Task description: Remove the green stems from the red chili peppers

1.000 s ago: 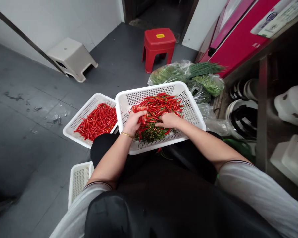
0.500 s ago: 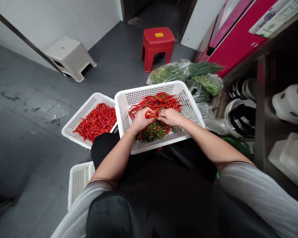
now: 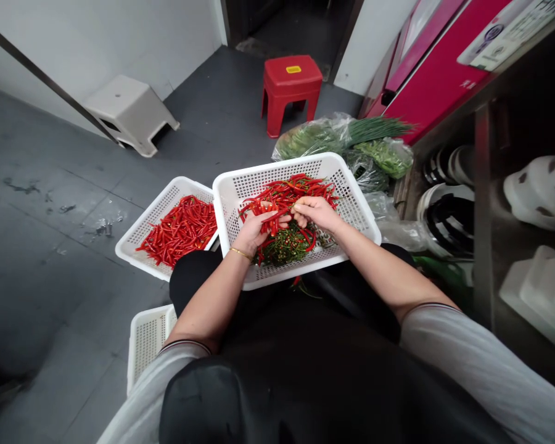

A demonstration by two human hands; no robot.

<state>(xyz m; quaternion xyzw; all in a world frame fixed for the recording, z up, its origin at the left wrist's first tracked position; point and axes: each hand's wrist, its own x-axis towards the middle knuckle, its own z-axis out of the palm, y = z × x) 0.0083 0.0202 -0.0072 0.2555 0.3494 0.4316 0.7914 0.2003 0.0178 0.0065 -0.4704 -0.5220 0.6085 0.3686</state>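
Note:
On my lap rests a white perforated plastic basket [image 3: 235, 174], holding red chilli peppers [image 3: 300, 188] at its far side and a heap of green chilli stems [image 3: 284, 246] at its near side. My left hand [image 3: 252, 233], palm partly turned up, is closed around several red chilli peppers [image 3: 272, 225] above that heap. Close beside it, my right hand [image 3: 318, 213] pinches at the end of a red chilli pepper; the stem between the fingertips is too small to make out. To the left, a second white basket [image 3: 134, 237] contains red chilli peppers without visible stems [image 3: 180, 231].
Another white basket [image 3: 148, 336] stands at lower left. Beyond my lap are a red stool [image 3: 292, 86], a pale stool [image 3: 129, 111] and bagged green vegetables [image 3: 309, 137]. A shelf with white containers [image 3: 543, 191] runs along the right, near a pink cabinet [image 3: 439, 74].
My left hand has opened out somewhat, showing the chilli peppers in it. My right hand has shifted slightly up, its fingers now pinched at a chilli pepper's end.

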